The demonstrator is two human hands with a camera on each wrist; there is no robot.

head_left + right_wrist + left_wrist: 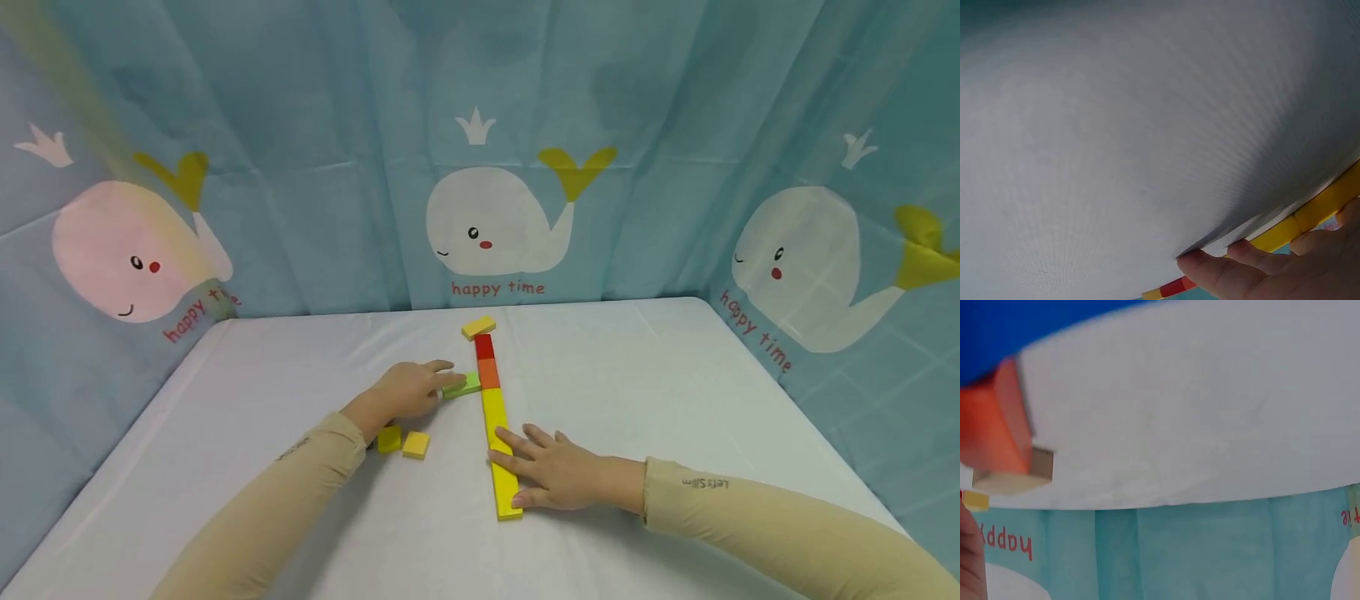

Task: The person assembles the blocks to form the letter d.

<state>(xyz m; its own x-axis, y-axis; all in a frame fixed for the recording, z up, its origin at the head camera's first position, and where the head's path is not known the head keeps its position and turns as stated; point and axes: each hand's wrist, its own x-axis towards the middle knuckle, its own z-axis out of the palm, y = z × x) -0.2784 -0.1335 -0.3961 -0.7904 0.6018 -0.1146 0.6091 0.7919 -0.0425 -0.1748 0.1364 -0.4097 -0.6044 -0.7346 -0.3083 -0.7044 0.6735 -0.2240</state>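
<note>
A straight row of flat blocks runs away from the person: yellow blocks (495, 412) nearest, then an orange block (488, 373) and a red block (484, 346). My left hand (408, 389) reaches out and touches the top of a light green block (471, 383), whose end meets the row's left side near the orange block. Its thumb is hidden. My right hand (558, 471) rests with spread fingers on the yellow part of the row; in the right wrist view, its fingers (1222, 272) lie along the yellow blocks (1279, 234).
Across the row's far end lies a pale yellow block (478, 327). Two yellowish blocks, one darker (389, 439) and one paler (416, 445), lie by the left forearm. The left wrist view shows an orange-red block (997, 425) and a blurred blue shape (1029, 325) close up. A whale-print curtain (337, 233) surrounds the white table (637, 375).
</note>
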